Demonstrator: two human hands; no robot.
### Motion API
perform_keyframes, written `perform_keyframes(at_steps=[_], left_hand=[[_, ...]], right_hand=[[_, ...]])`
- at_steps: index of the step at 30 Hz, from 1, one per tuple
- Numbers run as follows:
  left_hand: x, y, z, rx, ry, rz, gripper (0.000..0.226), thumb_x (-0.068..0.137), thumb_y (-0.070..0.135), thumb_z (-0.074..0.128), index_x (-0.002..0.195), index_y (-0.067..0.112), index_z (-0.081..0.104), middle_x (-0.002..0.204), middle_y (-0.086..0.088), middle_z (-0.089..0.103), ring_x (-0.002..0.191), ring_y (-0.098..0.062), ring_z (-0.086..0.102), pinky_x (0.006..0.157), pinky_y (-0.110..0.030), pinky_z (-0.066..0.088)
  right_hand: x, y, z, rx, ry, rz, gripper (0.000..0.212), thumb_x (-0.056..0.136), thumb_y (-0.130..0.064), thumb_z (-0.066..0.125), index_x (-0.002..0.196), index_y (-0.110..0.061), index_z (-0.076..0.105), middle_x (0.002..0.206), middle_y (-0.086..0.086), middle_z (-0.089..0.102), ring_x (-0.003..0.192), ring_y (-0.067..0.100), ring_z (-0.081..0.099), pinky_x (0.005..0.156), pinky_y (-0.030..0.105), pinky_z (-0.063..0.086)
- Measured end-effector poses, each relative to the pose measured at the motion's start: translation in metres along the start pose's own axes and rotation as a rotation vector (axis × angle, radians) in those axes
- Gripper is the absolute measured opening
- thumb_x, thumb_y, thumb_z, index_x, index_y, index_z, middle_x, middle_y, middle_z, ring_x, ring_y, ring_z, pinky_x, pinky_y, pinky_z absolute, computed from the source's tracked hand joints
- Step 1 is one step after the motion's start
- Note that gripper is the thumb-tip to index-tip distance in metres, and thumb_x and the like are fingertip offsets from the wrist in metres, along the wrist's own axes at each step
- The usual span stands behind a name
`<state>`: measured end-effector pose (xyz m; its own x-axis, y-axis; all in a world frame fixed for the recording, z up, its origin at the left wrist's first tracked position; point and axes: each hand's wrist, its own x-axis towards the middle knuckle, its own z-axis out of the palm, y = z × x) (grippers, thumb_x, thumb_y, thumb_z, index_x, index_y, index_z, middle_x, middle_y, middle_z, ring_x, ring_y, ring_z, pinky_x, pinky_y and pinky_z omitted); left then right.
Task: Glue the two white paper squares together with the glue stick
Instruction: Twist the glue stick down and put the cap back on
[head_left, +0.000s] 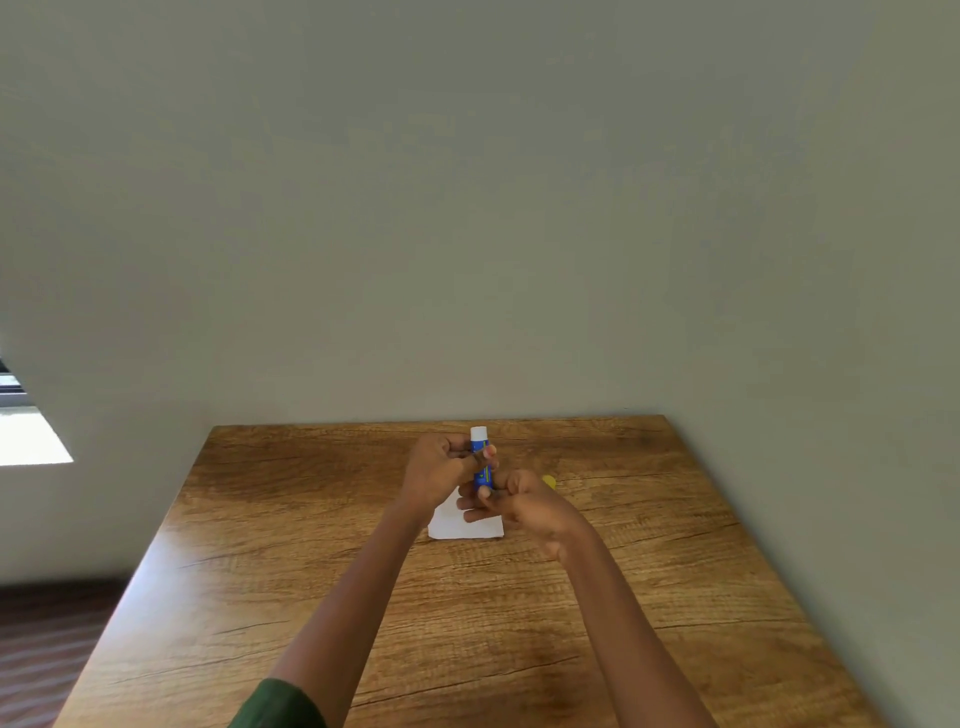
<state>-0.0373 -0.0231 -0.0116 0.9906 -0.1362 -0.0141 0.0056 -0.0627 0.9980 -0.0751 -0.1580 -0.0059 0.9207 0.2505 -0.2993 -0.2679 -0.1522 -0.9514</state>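
1. Nearest us, at the bottom of the frame, the wood-grain table (467, 649) lies under both forearms, with a green sleeve (280, 706) on the left one.
2. Just above centre-bottom, white paper (457, 525) lies flat on the table beneath our hands; we see one white patch and cannot tell whether it is one square or both stacked. We see no glue on it, so we judge the gluing itself not yet begun.
3. Our right hand (524, 506) has its fingers closed around the bottom end of the glue stick (482, 465), as if at its twist base.
4. Our left hand (441, 465) grips the blue tube higher up, fingers wrapped around it.
5. The tube stands nearly upright above the paper, its white glue showing at the top, so it is uncapped and holds glue.
6. Right of the hands, a small yellow thing (549, 481), probably the cap, lies on the table.
7. Left to do, we judge: spread glue, press the squares together.
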Motion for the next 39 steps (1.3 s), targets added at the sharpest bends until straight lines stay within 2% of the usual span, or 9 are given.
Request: perform_keyframes(at_steps=[4,9,13,17,21,25,27,32,39], left_hand=[[-0.001,-0.002,0.003,-0.002,0.025,0.023,0.003,0.078,0.016,0.071,0.079,0.017,0.073,0.078,-0.002,0.074,0.076,-0.009,0.07,0.069,-0.013,0.052],[0.0,0.0,0.005,-0.02,0.02,-0.004,0.009,0.08,0.012,0.069,0.076,0.019,0.072,0.067,0.009,0.072,0.066,-0.002,0.067,0.058,-0.013,0.051],[0.001,0.0,0.005,-0.017,-0.003,-0.005,0.015,0.08,0.017,0.07,0.093,0.009,0.072,0.079,-0.002,0.074,0.071,-0.008,0.069,0.059,-0.015,0.053],[0.0,-0.001,0.001,-0.044,-0.021,0.005,0.012,0.081,0.015,0.068,0.089,0.006,0.072,0.083,-0.01,0.074,0.075,-0.012,0.07,0.067,-0.017,0.054],[0.0,-0.001,0.005,-0.018,-0.014,0.022,0.008,0.08,0.014,0.069,0.084,0.007,0.073,0.073,0.002,0.073,0.069,-0.002,0.069,0.062,-0.008,0.049],[0.0,-0.001,0.006,-0.024,0.0,0.019,0.01,0.08,0.012,0.069,0.087,0.006,0.073,0.067,0.008,0.071,0.065,0.001,0.068,0.059,-0.006,0.048],[0.0,-0.001,0.005,-0.022,0.0,0.016,0.011,0.08,0.012,0.069,0.088,0.006,0.073,0.069,0.006,0.072,0.065,0.001,0.068,0.059,-0.006,0.048],[0.0,-0.001,0.0,-0.036,-0.009,0.012,0.012,0.081,0.014,0.069,0.09,0.006,0.072,0.076,-0.001,0.073,0.07,-0.008,0.069,0.063,-0.014,0.054],[0.002,-0.004,-0.001,-0.036,0.005,0.021,0.016,0.082,0.012,0.067,0.091,0.0,0.071,0.077,-0.004,0.073,0.07,-0.009,0.07,0.066,-0.014,0.054]], right_hand=[[0.003,0.001,0.004,-0.085,0.207,-0.027,0.016,0.076,0.008,0.063,0.09,0.005,0.07,0.075,0.008,0.068,0.07,0.014,0.067,0.06,0.015,0.055],[0.008,0.006,0.015,-0.256,0.442,-0.09,0.019,0.068,-0.02,0.078,0.079,-0.006,0.073,0.073,0.01,0.072,0.065,0.019,0.066,0.064,0.029,0.052],[0.006,0.002,0.007,-0.117,0.207,-0.054,0.016,0.08,-0.013,0.068,0.095,-0.006,0.069,0.083,0.003,0.068,0.078,0.014,0.064,0.068,0.018,0.052],[0.001,-0.002,-0.003,-0.052,-0.017,0.0,0.02,0.091,-0.011,0.056,0.105,0.001,0.065,0.092,0.002,0.069,0.081,0.009,0.069,0.069,0.012,0.051],[0.002,0.0,-0.003,-0.069,0.139,-0.029,0.018,0.081,0.002,0.064,0.097,0.008,0.068,0.079,0.008,0.069,0.074,0.016,0.068,0.07,0.023,0.058],[0.006,0.006,0.003,-0.264,0.367,-0.053,0.02,0.066,-0.022,0.081,0.079,-0.008,0.075,0.076,0.012,0.074,0.065,0.015,0.068,0.068,0.029,0.055],[0.007,0.006,0.004,-0.283,0.363,-0.072,0.023,0.068,-0.024,0.081,0.081,-0.007,0.074,0.075,0.012,0.073,0.065,0.013,0.066,0.064,0.023,0.052],[0.0,-0.003,0.0,-0.044,0.1,-0.021,0.022,0.087,-0.002,0.059,0.106,0.007,0.064,0.09,0.01,0.067,0.075,0.008,0.066,0.058,0.005,0.048],[0.005,-0.001,0.004,-0.131,0.282,-0.013,0.025,0.069,0.014,0.061,0.088,0.002,0.073,0.075,0.008,0.07,0.075,0.017,0.068,0.076,0.029,0.058]])
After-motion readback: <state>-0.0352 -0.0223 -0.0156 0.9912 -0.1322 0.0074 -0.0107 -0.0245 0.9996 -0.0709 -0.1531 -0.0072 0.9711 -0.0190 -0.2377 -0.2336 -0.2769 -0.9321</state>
